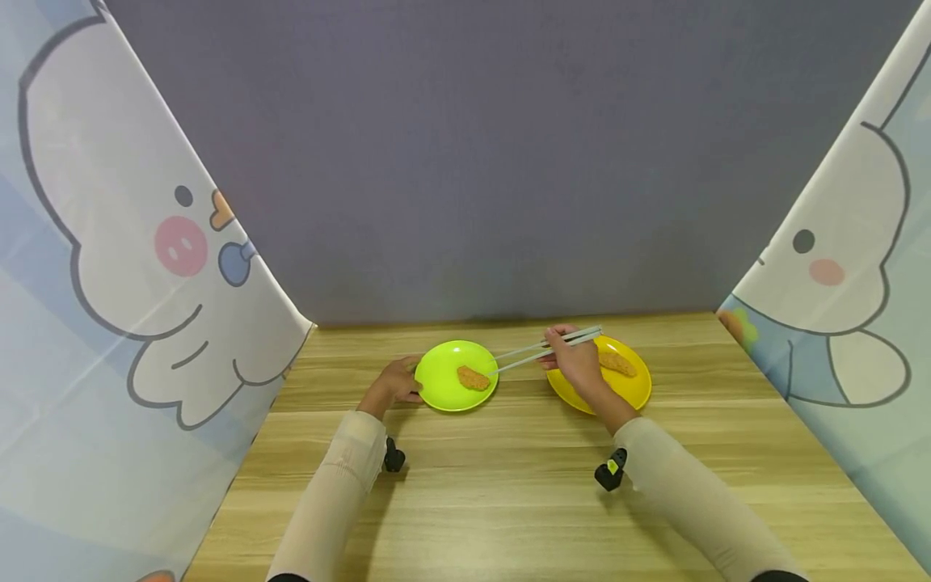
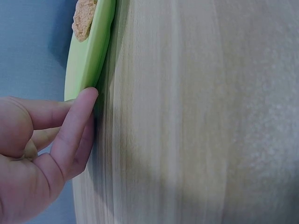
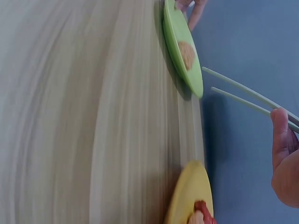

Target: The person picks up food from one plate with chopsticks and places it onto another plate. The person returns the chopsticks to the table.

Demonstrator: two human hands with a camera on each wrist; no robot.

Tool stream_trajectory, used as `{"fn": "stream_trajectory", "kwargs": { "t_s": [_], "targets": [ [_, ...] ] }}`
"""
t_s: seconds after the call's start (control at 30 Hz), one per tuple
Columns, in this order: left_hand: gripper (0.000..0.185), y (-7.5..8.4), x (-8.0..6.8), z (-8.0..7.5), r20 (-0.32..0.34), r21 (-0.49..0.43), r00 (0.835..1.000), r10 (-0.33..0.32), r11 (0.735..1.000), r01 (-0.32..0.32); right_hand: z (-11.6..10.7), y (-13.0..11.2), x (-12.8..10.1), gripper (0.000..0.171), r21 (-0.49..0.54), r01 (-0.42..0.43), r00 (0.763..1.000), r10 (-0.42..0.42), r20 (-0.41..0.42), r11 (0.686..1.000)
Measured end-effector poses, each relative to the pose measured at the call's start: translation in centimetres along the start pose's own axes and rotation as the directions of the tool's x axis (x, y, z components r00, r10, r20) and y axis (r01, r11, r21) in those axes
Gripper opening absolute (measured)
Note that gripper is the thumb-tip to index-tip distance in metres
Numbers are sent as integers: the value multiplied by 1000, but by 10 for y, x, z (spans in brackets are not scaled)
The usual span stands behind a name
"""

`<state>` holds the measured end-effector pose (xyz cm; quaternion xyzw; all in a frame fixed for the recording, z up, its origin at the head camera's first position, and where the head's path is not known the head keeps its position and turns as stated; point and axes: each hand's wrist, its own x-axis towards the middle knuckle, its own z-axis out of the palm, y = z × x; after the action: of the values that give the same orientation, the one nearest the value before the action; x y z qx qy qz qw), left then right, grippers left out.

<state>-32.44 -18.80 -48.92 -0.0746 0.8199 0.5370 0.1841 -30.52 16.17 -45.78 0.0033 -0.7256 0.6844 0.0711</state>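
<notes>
My left hand [image 1: 396, 381] grips the left rim of a lime-green plate [image 1: 440, 388]; in the left wrist view, fingertips [image 2: 88, 94] press against its edge. On the plate's right half lies a brown, crumb-coated piece of fried food [image 1: 473, 377]. My right hand [image 1: 576, 365] holds a pair of pale chopsticks [image 1: 524, 360], above and across the left part of a yellow plate [image 1: 636, 398]. The chopstick tips point at the green plate and stand apart, with nothing between them in the right wrist view. Another crumb-coated piece [image 1: 617, 363] lies on the yellow plate.
Both plates stand near the back of a wood-grain table [image 1: 494, 501], before a grey partition [image 1: 465, 162]. Beside the piece on the yellow plate, the right wrist view shows something red [image 3: 202, 208]. Cartoon-printed sheets [image 1: 109, 202] flank the table.
</notes>
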Motion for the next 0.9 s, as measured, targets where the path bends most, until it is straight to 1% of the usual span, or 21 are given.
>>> {"fn": "stream_trajectory", "kwargs": {
  "t_s": [0.17, 0.4, 0.53, 0.63, 0.77, 0.9],
  "targets": [
    [76, 1, 1, 0, -5, 6, 1000, 1, 1000, -1, -21, 2, 5, 30, 21, 8, 999, -7, -38, 1000],
    [77, -2, 3, 0, -7, 4, 1000, -6, 1000, 6, -47, 0, 7, 33, -53, -18, 997, 14, -73, 998],
    [77, -3, 2, 1, -3, 1, 1000, 1, 1000, -1, -64, -2, 8, 33, -87, -27, 995, 18, -98, 996],
    [77, -2, 1, 1, 1, -3, 1000, 4, 1000, -4, -78, -3, 9, 30, -117, -37, 992, 22, -126, 992],
    [77, -1, 0, 0, 4, -5, 1000, 5, 1000, -5, -94, -6, 9, 28, -140, -30, 990, 11, -137, 990],
    [77, -1, 0, -1, 5, 5, 1000, 2, 1000, -2, -108, -8, 7, 31, -180, -10, 994, -11, -111, 984]
  ]
}}
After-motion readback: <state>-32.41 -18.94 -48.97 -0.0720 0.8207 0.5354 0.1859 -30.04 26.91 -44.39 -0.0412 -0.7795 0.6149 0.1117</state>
